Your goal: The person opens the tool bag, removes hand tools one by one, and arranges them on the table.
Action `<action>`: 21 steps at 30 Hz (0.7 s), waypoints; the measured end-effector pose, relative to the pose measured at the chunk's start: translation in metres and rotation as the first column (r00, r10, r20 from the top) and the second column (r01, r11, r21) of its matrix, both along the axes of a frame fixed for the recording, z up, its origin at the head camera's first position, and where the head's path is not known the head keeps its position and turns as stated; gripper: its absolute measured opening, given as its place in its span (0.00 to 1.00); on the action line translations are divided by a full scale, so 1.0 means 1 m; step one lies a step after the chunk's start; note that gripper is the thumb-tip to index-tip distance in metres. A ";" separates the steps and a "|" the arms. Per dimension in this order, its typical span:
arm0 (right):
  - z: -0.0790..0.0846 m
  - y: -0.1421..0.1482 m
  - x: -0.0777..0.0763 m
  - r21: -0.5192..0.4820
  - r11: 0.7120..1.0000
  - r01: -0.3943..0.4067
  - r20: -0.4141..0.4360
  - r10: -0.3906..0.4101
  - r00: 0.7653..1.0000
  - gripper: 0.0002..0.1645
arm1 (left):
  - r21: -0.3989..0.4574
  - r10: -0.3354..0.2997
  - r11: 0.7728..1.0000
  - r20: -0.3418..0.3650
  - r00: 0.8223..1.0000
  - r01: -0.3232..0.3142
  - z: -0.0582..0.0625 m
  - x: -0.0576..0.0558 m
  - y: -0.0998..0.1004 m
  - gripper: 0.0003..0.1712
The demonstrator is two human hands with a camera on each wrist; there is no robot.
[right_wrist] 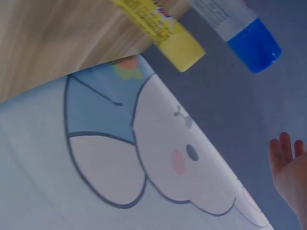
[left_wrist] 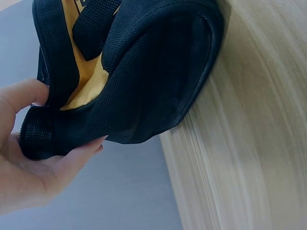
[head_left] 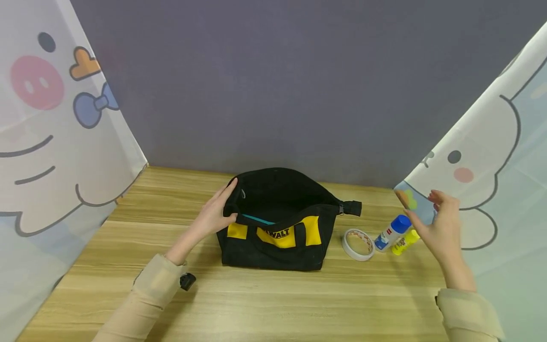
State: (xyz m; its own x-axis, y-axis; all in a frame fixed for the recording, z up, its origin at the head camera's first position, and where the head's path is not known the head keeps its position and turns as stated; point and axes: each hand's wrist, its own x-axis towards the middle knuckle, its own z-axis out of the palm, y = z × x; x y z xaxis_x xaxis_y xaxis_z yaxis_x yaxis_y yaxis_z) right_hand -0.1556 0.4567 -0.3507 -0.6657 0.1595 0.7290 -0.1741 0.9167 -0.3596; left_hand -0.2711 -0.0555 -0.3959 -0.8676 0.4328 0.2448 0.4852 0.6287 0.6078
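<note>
A black and yellow tool bag [head_left: 273, 256] stands on the table with its top gaping; a strip of teal shows inside. At its left end my left hand [head_left: 215, 211] grips the zippered rim, thumb on one side and fingers on the other, as the left wrist view [left_wrist: 33, 167] also shows. My right hand [head_left: 444, 228] is raised on the right, thumb and fingers spread apart, holding nothing. Nearest to it are a white bottle with a blue cap [head_left: 392, 232] and a yellow glue stick [head_left: 405, 242], both upright.
A roll of white tape [head_left: 358, 244] lies between the bag and the blue-capped bottle. The wooden table [head_left: 265, 304] ends at a grey backdrop [head_left: 273, 85]. Cartoon-printed cloths hang at the left [head_left: 51, 142] and right [head_left: 504, 190].
</note>
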 end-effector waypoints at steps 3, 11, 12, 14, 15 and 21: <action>0.004 -0.009 -0.008 0.008 0.999 -0.039 -0.008 0.039 0.999 0.49 | -0.001 0.006 1.000 0.012 1.000 -0.006 0.000 0.000 0.000 0.54; 0.010 -0.045 -0.034 0.090 0.979 -0.182 0.047 0.179 0.983 0.49 | 0.002 0.010 1.000 0.032 0.999 -0.010 0.003 0.002 0.001 0.54; 0.010 -0.051 -0.037 0.105 0.973 -0.204 0.052 0.200 0.979 0.49 | 0.001 0.010 1.000 0.032 0.999 -0.010 0.003 0.002 0.001 0.54; 0.011 -0.062 -0.044 0.132 0.963 -0.233 0.049 0.228 0.972 0.48 | 0.003 0.010 1.000 0.032 0.999 -0.010 0.003 0.002 0.000 0.54; 0.012 -0.067 -0.048 0.149 0.959 -0.240 0.043 0.236 0.971 0.48 | 0.003 0.010 1.000 0.030 0.999 -0.010 0.003 0.002 0.000 0.54; 0.014 -0.098 -0.065 0.189 0.920 -0.342 0.028 0.343 0.939 0.47 | 0.011 0.000 1.000 -0.004 1.000 0.000 0.002 0.002 0.001 0.54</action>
State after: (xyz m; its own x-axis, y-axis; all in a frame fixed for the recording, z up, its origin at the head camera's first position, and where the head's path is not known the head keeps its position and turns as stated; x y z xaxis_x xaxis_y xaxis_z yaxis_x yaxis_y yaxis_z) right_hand -0.2207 0.3588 -0.3368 -0.6508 -0.2180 0.7273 -0.4910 0.8515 -0.1842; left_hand -0.2688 -0.0544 -0.3938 -0.8665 0.4303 0.2532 0.4878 0.6216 0.6129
